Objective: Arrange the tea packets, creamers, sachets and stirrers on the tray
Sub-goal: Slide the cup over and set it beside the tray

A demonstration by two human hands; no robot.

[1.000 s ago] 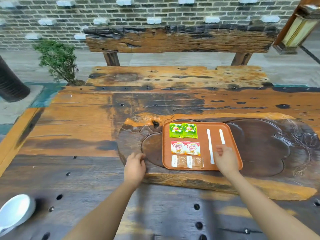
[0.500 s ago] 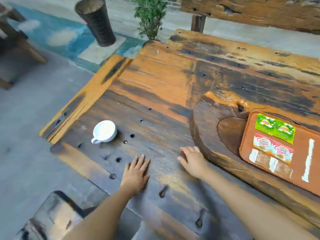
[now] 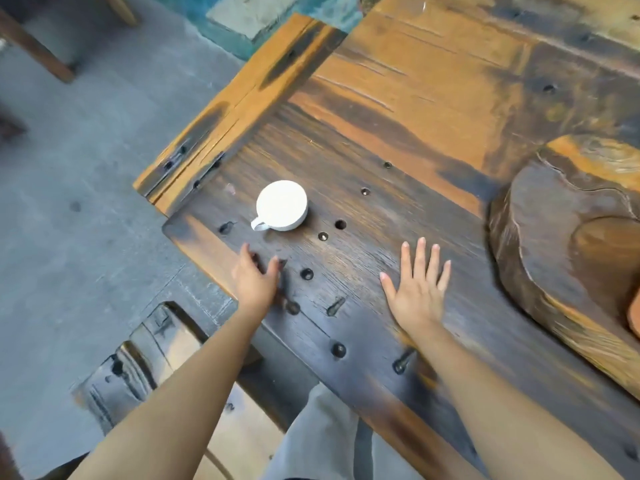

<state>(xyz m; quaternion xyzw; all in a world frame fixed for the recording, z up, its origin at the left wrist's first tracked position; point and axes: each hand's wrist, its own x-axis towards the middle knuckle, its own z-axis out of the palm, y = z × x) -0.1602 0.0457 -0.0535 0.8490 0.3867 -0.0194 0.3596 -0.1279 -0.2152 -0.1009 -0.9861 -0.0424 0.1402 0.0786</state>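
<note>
Only a sliver of the orange tray [image 3: 634, 315] shows at the right edge; the tea packets, creamers, sachets and stirrers are out of view. My left hand [image 3: 256, 280] hovers over the dark table top just below a white cup [image 3: 282, 205], thumb and fingers apart, holding nothing. My right hand [image 3: 419, 282] lies flat on the table with fingers spread, empty, well left of the carved wooden slab [image 3: 554, 244] that carries the tray.
The wooden table [image 3: 398, 109] has several round holes and its left edge drops to a grey floor [image 3: 69, 202]. A wooden stool [image 3: 145, 348] stands below the near edge. My trouser leg [image 3: 318, 434] shows at the bottom.
The view has swung left, away from the tray. My right hand left the tray's stirrers and moved to the bare table; my left hand moved toward the white cup.
</note>
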